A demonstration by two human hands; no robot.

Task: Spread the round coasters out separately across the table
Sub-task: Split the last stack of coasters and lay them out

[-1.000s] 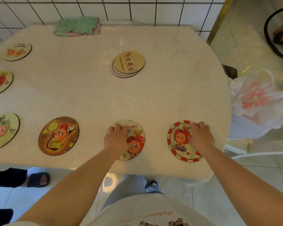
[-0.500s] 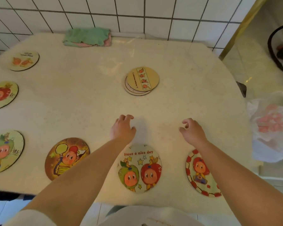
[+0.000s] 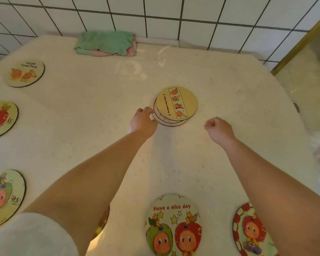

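Landmark: the small stack of coasters point(image 3: 175, 106) near the middle of the pale tabletop point(image 3: 81, 108). Top coaster of the stack is tan with a strip of little cartoon figures; it sits shifted toward the far right, so the rims of at least two more show beneath it on the near-left side.

Left hand point(image 3: 143, 121) just near-left of the stack, fingers curled loosely, fingertips at the exposed lower rims; contact or grip cannot be told. Nothing clamped in it that shows. Right hand point(image 3: 219, 129) near-right of the stack, apart from it, fingers curled inward in a loose fist, holding nothing visible. The two hands are well apart from each other.

Single coasters lie flat around the stack, none touching another:
- "Have a nice day" coaster point(image 3: 173, 225), on the near side of the stack at the tabletop edge.
- Red-bordered coaster point(image 3: 248, 231), near-right of the stack, partly under the right forearm.
- Dark coaster point(image 3: 103, 221), near-left, mostly hidden by the left forearm.
- Green-character coaster point(image 3: 5, 197), far to the near-left.
- Red-apple coaster point(image 3: 1, 119), well left of the stack.
- Pale coaster with orange figures point(image 3: 25, 72), far-left.

Folded green and pink cloth point(image 3: 105, 43) beyond the stack, against the tiled wall point(image 3: 192, 8).
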